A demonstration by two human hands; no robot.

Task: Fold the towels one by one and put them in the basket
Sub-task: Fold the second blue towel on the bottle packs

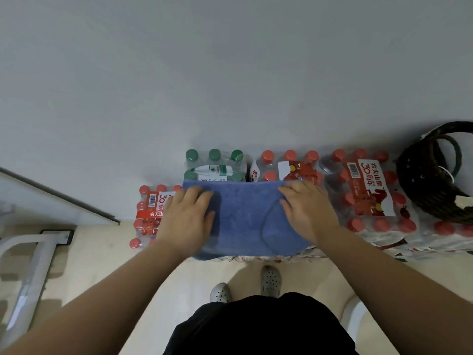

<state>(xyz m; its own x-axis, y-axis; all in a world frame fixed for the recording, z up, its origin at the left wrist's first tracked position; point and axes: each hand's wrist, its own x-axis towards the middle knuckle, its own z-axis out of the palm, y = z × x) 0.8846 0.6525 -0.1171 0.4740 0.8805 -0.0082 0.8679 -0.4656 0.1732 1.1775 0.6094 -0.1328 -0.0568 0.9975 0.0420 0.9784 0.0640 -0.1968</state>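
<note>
A blue towel (pixel 245 216) lies folded into a rough rectangle on top of shrink-wrapped packs of water bottles. My left hand (pixel 188 216) rests flat on its left edge, fingers pointing right. My right hand (pixel 305 208) presses flat on its right part, fingers spread toward the left. Neither hand grips the cloth. A dark woven basket (pixel 435 172) with a handle stands at the far right on the bottle packs, partly cut off by the frame edge.
Red-capped bottle packs (pixel 371 190) and a green-capped pack (pixel 215 165) line the white wall. A lower red-capped pack (pixel 149 213) sits to the left. A white metal frame (pixel 33 265) stands on the floor at left. My feet in grey clogs (pixel 270 280) are below the towel.
</note>
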